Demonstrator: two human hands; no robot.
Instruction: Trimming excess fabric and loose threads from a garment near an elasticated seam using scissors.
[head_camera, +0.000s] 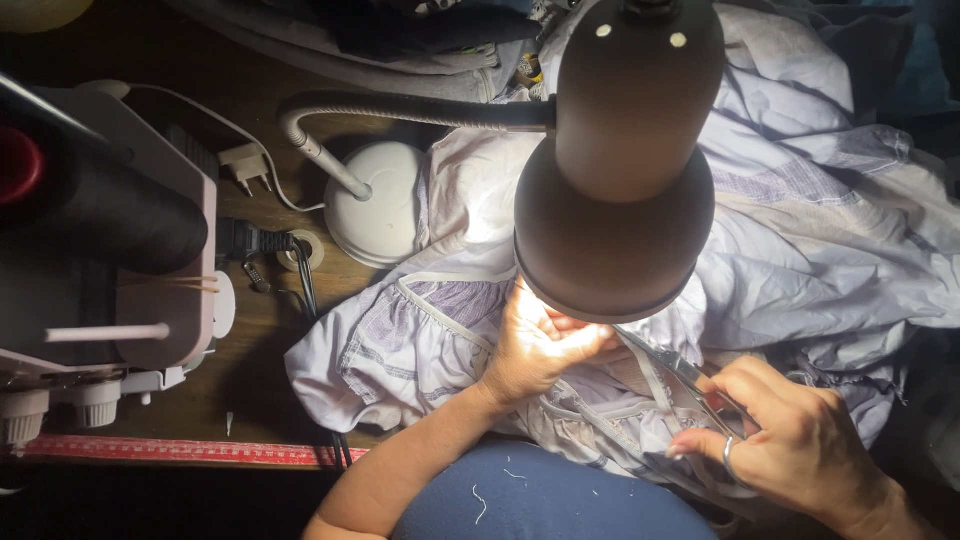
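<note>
Scene: A person works at a wooden table, seen from above, under a dark desk lamp that lights a small patch of pale lilac cloth.
Lamp: Its shade hangs over the middle of the cloth; its bent neck runs left to a white round base on the table.
Cloth: It lies heaped right of and below the lamp base, a white-edged seam curving across the part nearest the person.
Left hand: The left hand rests on the cloth just under the lamp shade, fingers curled in and pinching a fold of fabric in the bright spot.
Right hand: The right hand, below and right of the shade, has its fingers closed round small metal scissors, whose tip points up-left toward the left hand; a ring shows on one finger. Whether the blades are parted cannot be told.
Machine: A sewing machine stands far left of the lamp base, with a dark thread cone on top.
Edge: A red measuring tape runs along the table's near edge, below the machine.
Plug: A white plug and cord lie left of the lamp base.
</note>
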